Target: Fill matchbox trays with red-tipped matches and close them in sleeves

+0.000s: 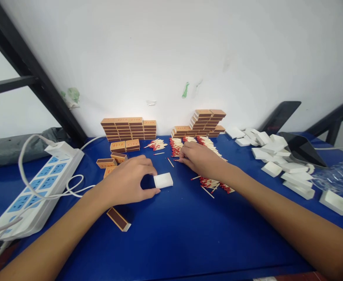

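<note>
Gathering matches [176,146], apparently: left hand [130,180] has fingers clamped on the tray [163,180], right hand [199,157] has fingers bunched beyond tray's right, grip unclear; next move likely needs a clean pinch.

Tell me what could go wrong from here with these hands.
The right hand could scatter the loose red-tipped wooden matches beside its wrist. The left hand might bump the orange-and-brown rectangular matchboxes near it. The shallow white rectangular tray could slip, as the left hand seems to touch only one end.
</note>
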